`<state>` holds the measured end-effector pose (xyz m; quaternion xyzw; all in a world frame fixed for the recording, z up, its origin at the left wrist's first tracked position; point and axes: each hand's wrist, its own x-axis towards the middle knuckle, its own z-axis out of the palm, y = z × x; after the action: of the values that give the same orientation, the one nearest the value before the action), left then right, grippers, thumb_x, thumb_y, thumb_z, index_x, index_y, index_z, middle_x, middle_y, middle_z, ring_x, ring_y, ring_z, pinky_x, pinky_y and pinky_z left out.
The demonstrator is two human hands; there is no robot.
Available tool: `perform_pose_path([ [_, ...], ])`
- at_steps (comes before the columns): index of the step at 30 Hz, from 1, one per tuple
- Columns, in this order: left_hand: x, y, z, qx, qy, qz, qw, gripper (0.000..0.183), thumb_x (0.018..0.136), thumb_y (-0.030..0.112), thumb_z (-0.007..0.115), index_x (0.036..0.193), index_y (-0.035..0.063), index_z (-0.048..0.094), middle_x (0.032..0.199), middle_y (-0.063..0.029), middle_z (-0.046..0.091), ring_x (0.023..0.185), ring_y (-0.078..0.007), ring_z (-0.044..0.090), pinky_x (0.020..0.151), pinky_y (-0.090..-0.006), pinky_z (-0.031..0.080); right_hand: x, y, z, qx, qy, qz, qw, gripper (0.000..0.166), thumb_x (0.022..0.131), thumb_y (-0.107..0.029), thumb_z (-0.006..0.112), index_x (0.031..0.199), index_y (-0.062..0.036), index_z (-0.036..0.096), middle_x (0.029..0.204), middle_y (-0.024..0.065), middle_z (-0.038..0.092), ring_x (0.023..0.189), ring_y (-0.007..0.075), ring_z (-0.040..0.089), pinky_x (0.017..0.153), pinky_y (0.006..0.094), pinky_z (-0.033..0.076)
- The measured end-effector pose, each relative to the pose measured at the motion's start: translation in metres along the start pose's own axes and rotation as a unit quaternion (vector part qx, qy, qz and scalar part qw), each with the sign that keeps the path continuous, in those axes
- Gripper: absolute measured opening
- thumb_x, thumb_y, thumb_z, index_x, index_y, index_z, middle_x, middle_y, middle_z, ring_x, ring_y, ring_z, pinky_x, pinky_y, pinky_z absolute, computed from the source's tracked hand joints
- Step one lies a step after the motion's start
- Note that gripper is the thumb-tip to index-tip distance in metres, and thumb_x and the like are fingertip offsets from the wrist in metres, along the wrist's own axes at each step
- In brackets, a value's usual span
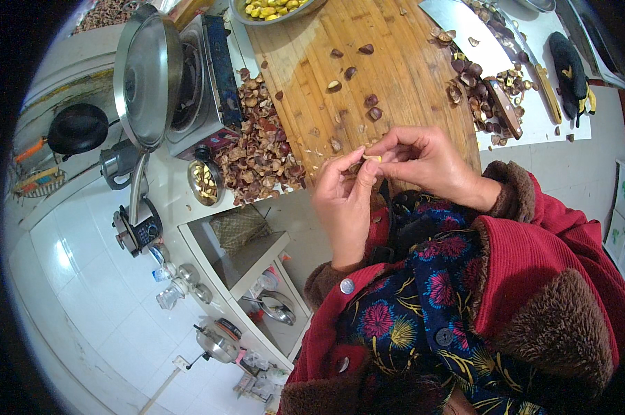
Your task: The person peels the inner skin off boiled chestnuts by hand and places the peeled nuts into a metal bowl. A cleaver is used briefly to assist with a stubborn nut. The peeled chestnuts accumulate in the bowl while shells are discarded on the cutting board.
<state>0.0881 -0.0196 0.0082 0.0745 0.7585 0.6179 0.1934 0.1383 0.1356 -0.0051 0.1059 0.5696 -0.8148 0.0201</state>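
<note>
A small piece of yellow chestnut [373, 157], partly hidden by fingers, is pinched between the fingertips of both hands. My left hand [346, 194] grips it from the left, thumb and forefinger meeting around it. Opposite, my right hand [429, 163] holds its other side with bent fingers. Both hands are over the near edge of a wooden board [302, 62]. Beyond them lie several brown chestnuts, one [375, 113] close to my right fingers and a cut one with a pale face [334, 86] farther off. Shell scraps are scattered near my left fingertips.
Brown shells [260, 150] are heaped left of the board, by a small metal bowl [220, 182] of pale pieces. A metal bowl [240, 15] of yellow chestnuts stands at the far edge. A gas stove [209, 98] carries a pan. Right are a cleaver [468, 33], knife handles and a dark glove [566, 62].
</note>
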Motion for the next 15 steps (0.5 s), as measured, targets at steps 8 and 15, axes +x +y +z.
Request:
perform_pose_path([
  [8,-0.002,0.005,0.012,0.074,0.063,0.031,0.995,0.017,0.094,0.010,0.057,0.103,-0.0031,0.063,0.095,-0.0071,0.062,0.073,-0.0092,0.058,0.065,-0.0219,0.049,0.002,0.000,0.007,0.005,0.050,-0.002,0.999,0.018,0.084,-0.011,0.070,0.095,0.0026,0.066,0.079,0.0057,0.068,0.074,0.0080,0.064,0.065,0.0221,0.051],
  [15,0.003,0.016,0.017,0.221,0.082,0.114,0.965,0.015,0.095,0.008,0.053,0.101,-0.0022,0.063,0.095,-0.0078,0.061,0.077,-0.0113,0.061,0.065,-0.0248,0.052,0.003,0.008,0.009,0.020,0.070,0.005,0.997,0.017,0.084,-0.010,0.069,0.096,0.0024,0.066,0.085,0.0078,0.069,0.080,0.0094,0.065,0.069,0.0223,0.052],
])
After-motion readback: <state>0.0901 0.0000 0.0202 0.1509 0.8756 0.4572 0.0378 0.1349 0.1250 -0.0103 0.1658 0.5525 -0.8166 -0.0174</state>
